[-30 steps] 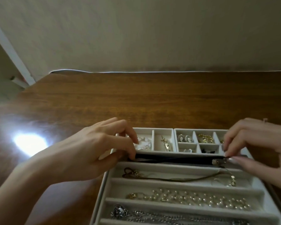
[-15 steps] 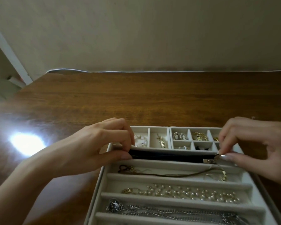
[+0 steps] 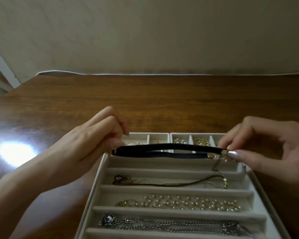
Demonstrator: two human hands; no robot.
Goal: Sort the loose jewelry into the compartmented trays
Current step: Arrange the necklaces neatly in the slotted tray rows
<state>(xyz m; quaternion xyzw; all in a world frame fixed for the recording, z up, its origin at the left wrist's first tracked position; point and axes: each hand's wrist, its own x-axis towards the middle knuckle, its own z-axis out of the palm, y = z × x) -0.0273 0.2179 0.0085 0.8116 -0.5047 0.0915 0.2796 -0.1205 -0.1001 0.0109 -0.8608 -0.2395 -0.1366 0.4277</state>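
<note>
The left hand (image 3: 86, 145) pinches the folded end of a black choker (image 3: 162, 149) and the right hand (image 3: 266, 147) pinches its gold clasp (image 3: 214, 155), so the band is stretched taut between the two hands, which are well apart. A moment ago the choker lay down in the slot (image 3: 162, 163) just below the hands; now it is lifted clear of it, so this piece is not yet settled and probably needs re-laying. A thin chain hanging from the clasp may be an extender, but it is too blurred to tell. Nearer the person, the long tray (image 3: 162, 170) holds a brown cord (image 3: 162, 184), pearls (image 3: 188, 203) and a silver chain (image 3: 162, 225). Beyond the hands, the small trays (image 3: 158, 135) are partly hidden by the fingers and band, and the long tray's near edge is cut off.
</note>
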